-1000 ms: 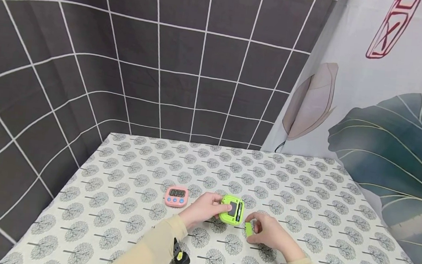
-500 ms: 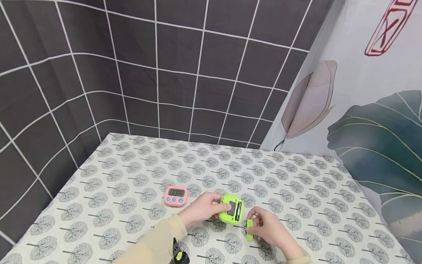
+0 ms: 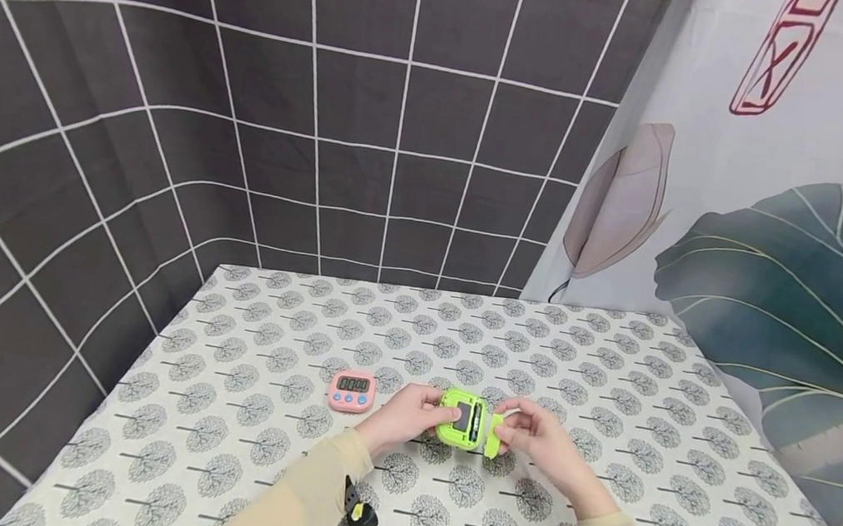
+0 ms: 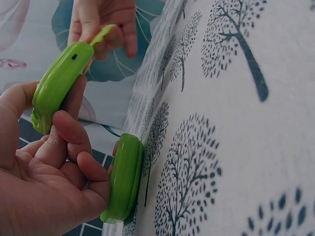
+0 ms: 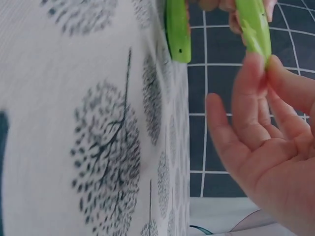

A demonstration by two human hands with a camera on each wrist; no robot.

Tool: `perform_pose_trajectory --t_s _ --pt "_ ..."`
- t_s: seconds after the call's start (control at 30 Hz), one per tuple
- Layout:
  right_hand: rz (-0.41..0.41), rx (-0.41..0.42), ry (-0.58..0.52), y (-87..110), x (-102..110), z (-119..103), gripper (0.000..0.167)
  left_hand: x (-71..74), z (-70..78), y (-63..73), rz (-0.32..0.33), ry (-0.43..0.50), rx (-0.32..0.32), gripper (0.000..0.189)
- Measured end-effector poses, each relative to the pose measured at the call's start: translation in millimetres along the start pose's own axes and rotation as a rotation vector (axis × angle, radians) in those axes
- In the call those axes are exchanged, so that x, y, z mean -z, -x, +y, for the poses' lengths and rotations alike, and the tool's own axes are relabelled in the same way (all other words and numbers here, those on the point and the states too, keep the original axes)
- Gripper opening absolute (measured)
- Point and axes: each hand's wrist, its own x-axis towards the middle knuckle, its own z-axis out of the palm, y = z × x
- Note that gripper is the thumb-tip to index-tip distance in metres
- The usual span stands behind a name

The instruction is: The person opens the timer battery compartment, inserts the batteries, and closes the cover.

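My left hand (image 3: pixel 408 416) grips a lime-green digital timer (image 3: pixel 464 411), its back turned up and the thumb across it. A battery (image 3: pixel 476 422) shows in the uncovered slot at the timer's right side. Between right thumb and fingers, my right hand (image 3: pixel 537 440) pinches a small green battery cover (image 3: pixel 493 436) close beside that slot; whether they touch is hard to tell. Below the held timer, a second green rounded case (image 4: pixel 123 179) stands out in the left wrist view, near the cloth. The right wrist view shows this case (image 5: pixel 177 32) too; in the head view it is hidden.
A pink timer (image 3: pixel 352 392) with blue buttons and a display lies on the tree-print tablecloth (image 3: pixel 296 319), left of my hands. Dark gridded fabric (image 3: pixel 357 140) hangs behind the table, and a leaf-print curtain (image 3: pixel 781 286) at the right.
The right hand has brought the battery cover leftward and up, turning it, to the timer's right edge. The left hand and its timer stay nearly still.
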Motion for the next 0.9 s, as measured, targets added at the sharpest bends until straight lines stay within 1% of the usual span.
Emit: perform_pose_trajectory --t_s 0.13,0.27,0.4,0.5,0.6,0.73,0.9 --pt "0.026 0.032 -0.065 -0.8 -1 -2 0.039 0.3 0.3 -0.3 -0.004 -0.001 -0.002 0.027" --pt "0.022 0.039 -0.076 -1.4 -4 -5 0.039 0.0 0.6 -1.0 -0.003 -0.004 -0.010 0.026" --pt "0.036 0.045 -0.051 -2.0 -6 -7 0.038 -1.1 0.9 -0.8 -0.009 0.001 0.004 0.025" --pt "0.064 0.034 -0.039 -3.2 -8 -9 0.037 -2.6 0.7 -0.2 -0.021 -0.003 0.012 0.023" --pt "0.087 0.025 -0.017 -5.0 -10 -10 0.037 -3.7 0.5 0.4 -0.031 -0.014 0.006 0.021" --pt "0.106 0.040 0.040 -6.5 -14 -12 0.035 -3.7 0.9 0.6 -0.030 -0.018 0.008 0.020" --pt "0.137 0.047 0.065 -6.7 -17 -12 0.033 -4.3 1.4 1.8 -0.021 -0.009 0.011 0.022"
